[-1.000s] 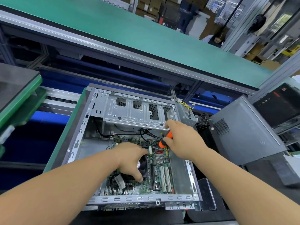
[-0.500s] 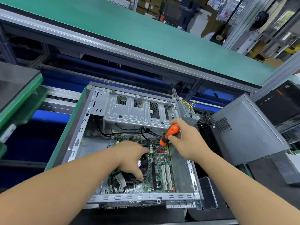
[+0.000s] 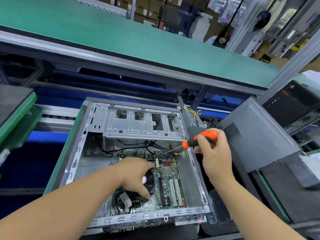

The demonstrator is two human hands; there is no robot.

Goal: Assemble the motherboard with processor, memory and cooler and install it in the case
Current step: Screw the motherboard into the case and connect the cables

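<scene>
Bare dull metal case (image 3: 110, 122), glossy orange plastic screwdriver handle (image 3: 200, 139), matt green conveyor belt (image 3: 121, 35).

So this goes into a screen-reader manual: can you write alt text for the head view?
Seen from above, the left hand rests on the cooler of a motherboard inside an open case, while the right hand holds an orange screwdriver with its tip pointing down at the board's far right corner.
</scene>
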